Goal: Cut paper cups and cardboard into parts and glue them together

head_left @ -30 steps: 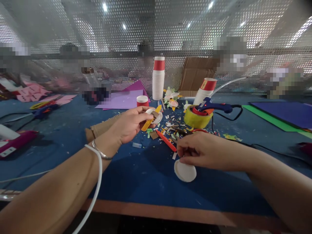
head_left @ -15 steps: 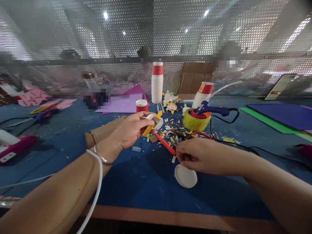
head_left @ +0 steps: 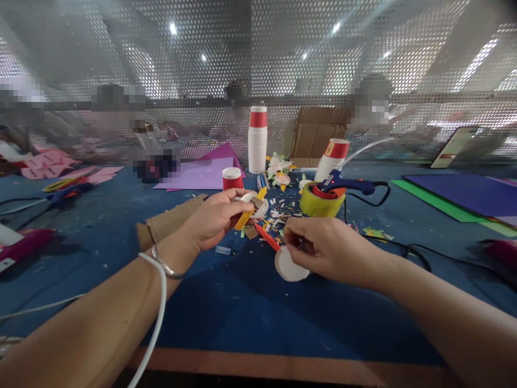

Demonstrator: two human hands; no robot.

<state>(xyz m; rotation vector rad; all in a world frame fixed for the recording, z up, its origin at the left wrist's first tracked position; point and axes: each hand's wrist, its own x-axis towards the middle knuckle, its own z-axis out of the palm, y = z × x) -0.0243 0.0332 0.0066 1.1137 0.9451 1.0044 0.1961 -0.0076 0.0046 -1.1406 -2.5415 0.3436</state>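
Note:
My left hand (head_left: 218,215) is closed round a small white paper disc piece (head_left: 263,209), its thumb on top. Across that piece run yellow paper strips (head_left: 244,220) and a bit of brown cardboard (head_left: 256,203). Lower and to the right, my right hand (head_left: 313,242) pinches the edge of a round white paper disc (head_left: 290,265); the fingertips are partly hidden. Between the hands lies an orange-red pen-like stick (head_left: 266,237) among paper scraps (head_left: 278,216). A red-and-white paper cup (head_left: 232,179) stands upside down behind my left hand.
A glue gun (head_left: 351,183) rests on a roll of yellow tape (head_left: 319,202), its black cord trailing right. Stacked paper cups (head_left: 257,145) stand at the back. Corrugated cardboard (head_left: 172,221) lies left, coloured sheets (head_left: 444,196) right. A perforated screen (head_left: 194,59) borders the table.
My right hand has moved up and left with the white disc, which is now beside the orange-red stick's near end. My left hand keeps its hold, nearly still. The view has shifted slightly.

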